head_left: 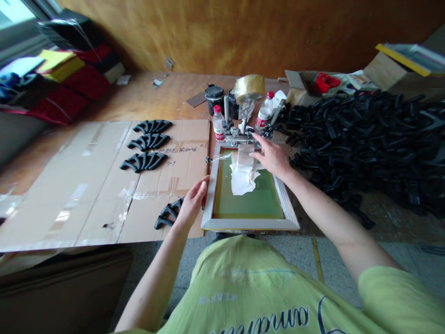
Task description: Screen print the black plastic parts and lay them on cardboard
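Note:
A screen printing frame point(291, 221) with a pale metal border and greenish mesh lies in front of me. My left hand point(193, 200) is at its left rail, thumb and fingers closed on the edge; some fingertips are hidden. Over the back of the mesh reaches my right hand point(274, 159), thumb and index finger apart, beside a flat translucent blade point(245, 154). White ink point(243, 180) is spread in front of that blade. A metal hinge clamp point(239, 138) stands at the frame's back edge. Black curved parts point(168, 214) lie partly behind my left hand.
Cardboard point(93, 185) covers the left of the table, carrying rows of black curved parts point(144, 161). A large heap of similar parts point(361, 139) fills the right. Behind the frame stand a red-capped bottle point(218, 123), a black tub point(214, 98) and a tape roll point(249, 87).

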A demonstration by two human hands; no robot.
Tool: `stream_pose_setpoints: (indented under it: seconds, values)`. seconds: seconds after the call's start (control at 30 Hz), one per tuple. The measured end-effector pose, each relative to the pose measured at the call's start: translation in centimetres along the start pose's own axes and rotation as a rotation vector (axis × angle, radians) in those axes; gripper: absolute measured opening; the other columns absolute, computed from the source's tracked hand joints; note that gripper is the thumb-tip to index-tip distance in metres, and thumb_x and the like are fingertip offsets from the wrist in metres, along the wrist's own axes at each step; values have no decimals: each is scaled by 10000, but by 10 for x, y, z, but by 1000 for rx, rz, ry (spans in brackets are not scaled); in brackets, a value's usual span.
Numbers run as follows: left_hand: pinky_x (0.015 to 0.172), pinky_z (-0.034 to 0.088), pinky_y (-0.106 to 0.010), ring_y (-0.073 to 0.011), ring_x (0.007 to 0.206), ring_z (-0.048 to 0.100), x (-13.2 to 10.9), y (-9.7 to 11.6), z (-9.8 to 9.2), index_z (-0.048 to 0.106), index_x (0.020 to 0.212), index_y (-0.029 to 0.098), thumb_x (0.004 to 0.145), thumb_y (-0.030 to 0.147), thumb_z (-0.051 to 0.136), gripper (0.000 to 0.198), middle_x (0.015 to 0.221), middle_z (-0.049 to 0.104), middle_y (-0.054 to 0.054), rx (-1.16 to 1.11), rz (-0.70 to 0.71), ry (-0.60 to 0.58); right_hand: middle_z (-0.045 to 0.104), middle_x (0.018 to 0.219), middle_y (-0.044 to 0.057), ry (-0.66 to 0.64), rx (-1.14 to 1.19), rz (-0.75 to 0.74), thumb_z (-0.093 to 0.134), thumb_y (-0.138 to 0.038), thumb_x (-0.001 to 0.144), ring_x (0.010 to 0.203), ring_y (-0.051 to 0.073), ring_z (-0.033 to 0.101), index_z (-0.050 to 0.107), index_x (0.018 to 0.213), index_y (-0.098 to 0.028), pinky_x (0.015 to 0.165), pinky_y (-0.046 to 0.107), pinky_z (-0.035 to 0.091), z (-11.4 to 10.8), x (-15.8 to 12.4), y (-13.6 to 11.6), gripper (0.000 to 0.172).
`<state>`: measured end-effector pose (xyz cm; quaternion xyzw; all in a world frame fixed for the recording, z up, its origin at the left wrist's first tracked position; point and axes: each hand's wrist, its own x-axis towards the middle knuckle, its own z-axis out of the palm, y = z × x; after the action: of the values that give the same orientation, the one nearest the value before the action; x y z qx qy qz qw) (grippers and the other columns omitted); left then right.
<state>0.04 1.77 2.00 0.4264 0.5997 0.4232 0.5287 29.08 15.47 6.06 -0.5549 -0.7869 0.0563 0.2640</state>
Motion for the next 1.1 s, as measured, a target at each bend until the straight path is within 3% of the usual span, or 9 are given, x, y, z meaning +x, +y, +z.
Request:
stream_pose_setpoints:
  seconds: [0.1, 0.2, 0.37, 0.5, 0.63, 0.77, 0.87, 0.97, 1.1]
  values:
    - [489, 459, -238, -134, 554, 580, 11, 39, 3, 685, 1146, 176, 913, 702, 384, 650, 678, 635, -23, -118, 84, 1, 715, 904, 54, 114, 57, 204, 552, -420, 937, 804, 220, 643, 619, 1257, -193, 797, 358, 493, -20, -2, 45, 399]
    - [683, 554, -281, -171, 807, 674, 35, 81, 12, 676, 1074, 174, 936, 691, 339, 632, 910, 713, -72, -193, 320, 81, 701, 859, 63, -9, 86, 374, 510, -456, 946, 791, 218, 635, 672, 1035, -176, 766, 341, 488, -8, -35, 70, 336]
    - [793, 569, -327, -196, 959, 681, 66, 121, 26, 620, 1104, 176, 941, 677, 352, 591, 952, 703, -87, -222, 447, 92, 667, 1018, 107, -355, -40, 193, 635, -476, 889, 975, 230, 615, 648, 897, -174, 866, 325, 460, 52, -101, 35, 302]
    - [752, 576, -321, -203, 945, 692, 35, 80, 49, 578, 1220, 193, 906, 709, 395, 631, 985, 712, -102, -242, 280, 102, 670, 973, 121, -473, -173, 212, 522, -323, 979, 960, 233, 614, 604, 991, -156, 819, 310, 441, 64, -113, -4, 186]
    - [688, 585, -355, -306, 1041, 686, -26, 7, 85, 631, 1159, 167, 800, 735, 562, 676, 1130, 711, -189, -208, -292, -294, 665, 933, 108, -365, -109, 230, 428, -314, 1020, 925, 226, 611, 572, 1010, -175, 786, 306, 442, 55, -124, -43, 200]
    - [749, 591, -363, -289, 1088, 678, -49, -34, 93, 599, 1085, 170, 831, 720, 514, 611, 1237, 671, -174, -430, -347, -88, 660, 955, 78, -315, 51, -236, 471, -286, 1003, 971, 217, 581, 598, 930, -204, 860, 326, 447, 61, -142, -66, 168]
    - [682, 587, -314, -233, 916, 729, -41, -48, 61, 557, 1035, 171, 822, 652, 579, 526, 1153, 702, -147, -410, -316, 138, 668, 972, 60, -234, 112, -253, 481, -227, 988, 975, 195, 585, 635, 942, -215, 872, 313, 450, 57, -131, -24, 161]
    - [613, 566, -264, -174, 752, 735, -40, -68, 7, 504, 948, 186, 870, 595, 549, 420, 1047, 726, -120, -299, -273, 423, 652, 900, 75, 1, 53, 115, 461, -295, 981, 899, 192, 589, 662, 939, -199, 837, 314, 446, 44, -104, 63, 227]
    - [568, 551, -259, -171, 665, 727, -60, -109, -54, 486, 954, 178, 953, 532, 416, 361, 944, 731, -137, -66, -378, 743, 563, 738, 70, 55, 90, 229, 493, -438, 921, 833, 254, 598, 634, 807, -228, 830, 442, 425, 41, -74, 174, 278]
